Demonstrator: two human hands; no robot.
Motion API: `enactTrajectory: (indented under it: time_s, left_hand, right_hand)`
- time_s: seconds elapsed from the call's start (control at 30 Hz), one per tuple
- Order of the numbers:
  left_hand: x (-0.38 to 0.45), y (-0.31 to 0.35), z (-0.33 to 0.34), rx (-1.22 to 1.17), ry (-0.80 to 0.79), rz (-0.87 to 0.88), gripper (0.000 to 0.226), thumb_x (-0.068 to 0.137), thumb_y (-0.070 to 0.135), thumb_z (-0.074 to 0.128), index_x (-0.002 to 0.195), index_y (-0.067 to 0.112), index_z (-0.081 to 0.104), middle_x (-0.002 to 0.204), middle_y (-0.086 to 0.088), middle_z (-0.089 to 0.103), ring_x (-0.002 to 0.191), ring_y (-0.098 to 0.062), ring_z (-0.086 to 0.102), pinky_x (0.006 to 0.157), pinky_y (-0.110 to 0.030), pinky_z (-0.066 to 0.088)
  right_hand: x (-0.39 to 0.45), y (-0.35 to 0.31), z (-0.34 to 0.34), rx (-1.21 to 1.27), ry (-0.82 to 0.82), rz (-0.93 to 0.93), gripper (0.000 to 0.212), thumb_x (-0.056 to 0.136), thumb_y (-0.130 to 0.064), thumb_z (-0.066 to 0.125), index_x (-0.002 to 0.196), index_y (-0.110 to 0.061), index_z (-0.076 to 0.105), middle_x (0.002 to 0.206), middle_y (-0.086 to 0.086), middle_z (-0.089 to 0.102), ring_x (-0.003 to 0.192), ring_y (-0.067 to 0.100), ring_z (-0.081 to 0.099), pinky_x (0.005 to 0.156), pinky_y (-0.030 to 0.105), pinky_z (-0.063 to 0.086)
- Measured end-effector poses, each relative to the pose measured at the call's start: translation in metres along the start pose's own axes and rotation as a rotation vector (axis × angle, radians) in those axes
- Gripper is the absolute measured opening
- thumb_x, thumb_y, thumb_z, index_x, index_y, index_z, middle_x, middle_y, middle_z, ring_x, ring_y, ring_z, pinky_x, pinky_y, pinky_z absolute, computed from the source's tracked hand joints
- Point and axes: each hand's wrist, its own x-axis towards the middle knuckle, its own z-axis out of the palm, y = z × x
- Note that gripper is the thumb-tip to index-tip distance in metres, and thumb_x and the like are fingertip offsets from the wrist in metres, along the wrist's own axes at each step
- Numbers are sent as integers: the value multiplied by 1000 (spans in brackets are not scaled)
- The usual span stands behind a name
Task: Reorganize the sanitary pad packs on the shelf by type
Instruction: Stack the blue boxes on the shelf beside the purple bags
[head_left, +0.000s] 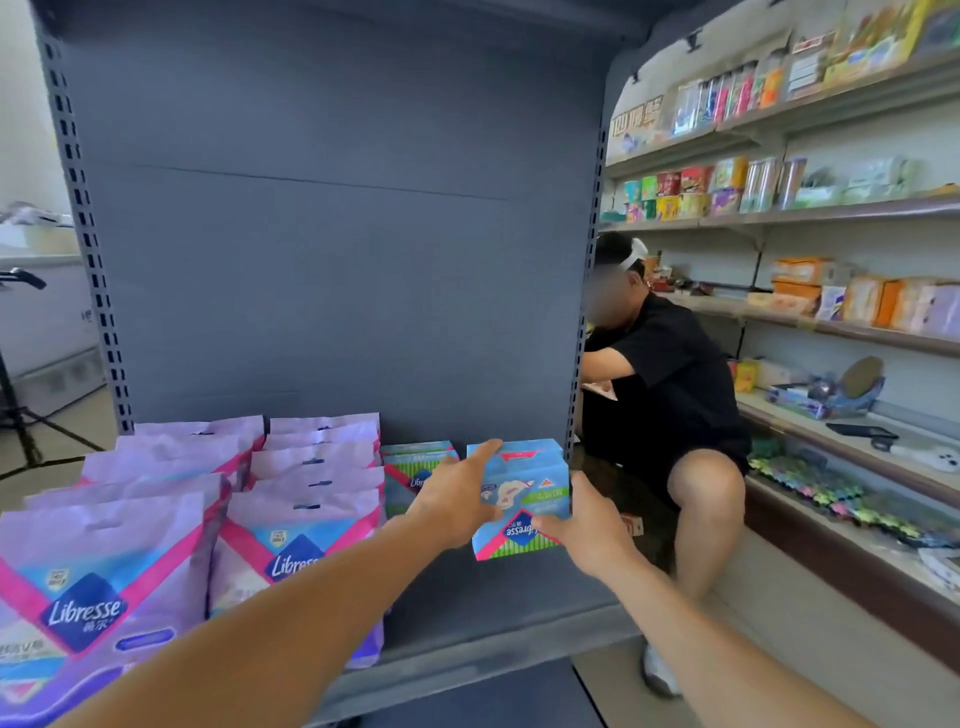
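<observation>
Between left grip (457, 501) and right grip (584, 525): upside-down blue pack (524, 499).

One wide-angle view comes from the person's head, facing forward and slightly down into a grey shelf (467, 613) bay at close range, within arm's reach. Both forearms enter from the bottom edge, at about 7 and 5 o'clock, and run toward the centre. The bay's back panel fills 12 o'clock. At 3 o'clock the wide lens takes in a side aisle of stocked shelves (831, 208), its lines bowed at the edges.
</observation>
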Motion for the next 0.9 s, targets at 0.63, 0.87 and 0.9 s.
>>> enactTrajectory:
  time_s: [0.63, 0.87, 0.9]
  left_hand:
    - [111, -41, 64, 720, 54, 129, 71, 87, 18, 67, 146, 20, 28, 139, -15, 25, 126, -31, 33, 88, -36, 45]
    - [129, -24, 63, 781, -164, 332, 91, 91, 3, 57, 153, 35, -2, 161, -9, 4, 143, -32, 19, 99, -43, 42]
    - [130, -23, 64, 778, -197, 322, 92, 90, 1, 56, 153, 36, -2, 160, -8, 7, 141, -32, 24, 97, -43, 44]
  right_hand:
    - [97, 80, 54, -301, 207, -300, 68, 79, -34, 79, 133, -17, 41, 132, 6, 44, 112, 18, 57, 73, 25, 55]
    - [69, 91, 46, -733, -68, -553, 47, 91, -48, 49, 135, -30, 49, 127, 5, 48, 109, 28, 51, 78, 35, 52]
    - [69, 88, 46, -728, -102, -520, 50, 93, -49, 45, 141, -32, 43, 135, 6, 43, 115, 30, 48, 81, 36, 51]
